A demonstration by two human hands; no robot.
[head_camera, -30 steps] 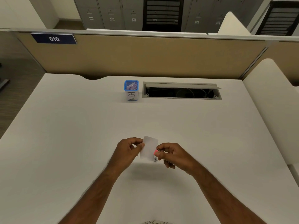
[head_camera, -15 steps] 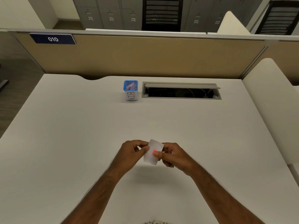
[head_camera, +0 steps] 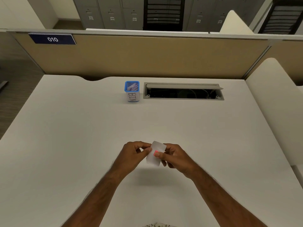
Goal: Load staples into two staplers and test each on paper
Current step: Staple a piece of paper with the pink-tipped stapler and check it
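A small white slip of paper (head_camera: 155,154) is held a little above the white desk (head_camera: 82,145), near its front middle. My left hand (head_camera: 136,154) pinches the slip's left edge. My right hand (head_camera: 176,158) grips a small pink stapler (head_camera: 155,152); only its pink tip shows on the paper under my thumb, and the rest is hidden in the hand. Whether the stapler's jaws close on the paper cannot be made out.
A blue-rimmed cup labelled BIN (head_camera: 132,91) holds paper scraps at the back of the desk. Beside it on the right is an open cable hatch (head_camera: 183,91). A tan partition (head_camera: 147,54) closes the far side, and a white divider (head_camera: 277,104) stands on the right.
The paper has tilted and dropped slightly, and both hands have drawn closer together around it. The stapler's pink tip now lies on the paper's face.
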